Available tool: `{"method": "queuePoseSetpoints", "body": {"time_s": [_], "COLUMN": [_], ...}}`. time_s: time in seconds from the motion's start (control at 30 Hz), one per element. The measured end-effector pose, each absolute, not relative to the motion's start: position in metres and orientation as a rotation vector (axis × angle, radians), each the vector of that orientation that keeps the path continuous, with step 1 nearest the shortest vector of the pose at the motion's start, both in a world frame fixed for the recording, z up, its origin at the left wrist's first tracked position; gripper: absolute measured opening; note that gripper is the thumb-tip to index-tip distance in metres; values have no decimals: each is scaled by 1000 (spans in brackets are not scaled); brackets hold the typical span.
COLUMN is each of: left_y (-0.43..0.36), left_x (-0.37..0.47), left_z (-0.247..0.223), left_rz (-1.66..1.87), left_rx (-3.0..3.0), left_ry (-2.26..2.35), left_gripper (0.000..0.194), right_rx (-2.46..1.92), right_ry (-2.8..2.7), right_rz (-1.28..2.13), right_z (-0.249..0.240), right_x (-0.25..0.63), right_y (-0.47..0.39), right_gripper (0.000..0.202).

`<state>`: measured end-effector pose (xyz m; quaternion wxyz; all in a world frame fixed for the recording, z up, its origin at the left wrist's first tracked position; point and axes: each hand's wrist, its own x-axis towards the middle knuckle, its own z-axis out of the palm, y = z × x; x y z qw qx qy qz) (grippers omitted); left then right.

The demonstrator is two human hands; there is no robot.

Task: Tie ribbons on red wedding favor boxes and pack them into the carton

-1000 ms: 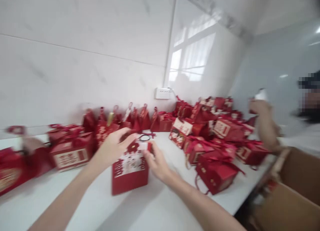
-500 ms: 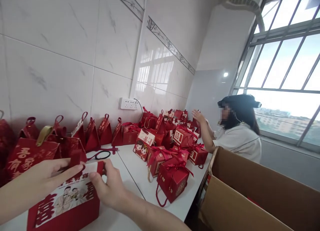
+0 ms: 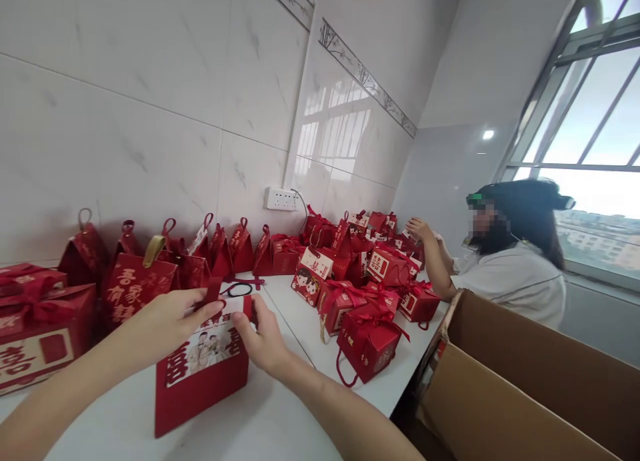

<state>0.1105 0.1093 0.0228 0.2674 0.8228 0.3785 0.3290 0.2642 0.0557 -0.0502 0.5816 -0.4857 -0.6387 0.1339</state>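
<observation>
Left hand (image 3: 177, 318) pinching top, right hand (image 3: 263, 334) gripping right upper edge | red box (image 3: 207, 388) standing upright on bench (image 3: 285, 414) — below both hands, long side slanting away rightward | neither hand sitting nearer

A power strip (image 3: 283, 199) sits against the tiled wall (image 3: 160, 81)

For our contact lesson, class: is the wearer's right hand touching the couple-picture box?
Touching: the head view shows the right hand on the box, thumb against its front.
</observation>
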Motion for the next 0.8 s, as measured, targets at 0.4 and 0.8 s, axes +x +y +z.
{"method": "queuePoseSetpoints", "body": {"time_s": [0.4,0.8], "left_y": [91,85], "left_x": [101,104], "left_z": [39,43], "left_rz": [898,949], "left_rx": [2226,2182], "left_ry": [849,882], "left_gripper": [30,30], "right_rx": [-1133,-1139], "right_ry": [-1456,-1497], "right_rz": [388,362], "right_z": [-55,-51], "right_x": [268,266], "right_y": [48,42], "right_gripper": [22,22]}}
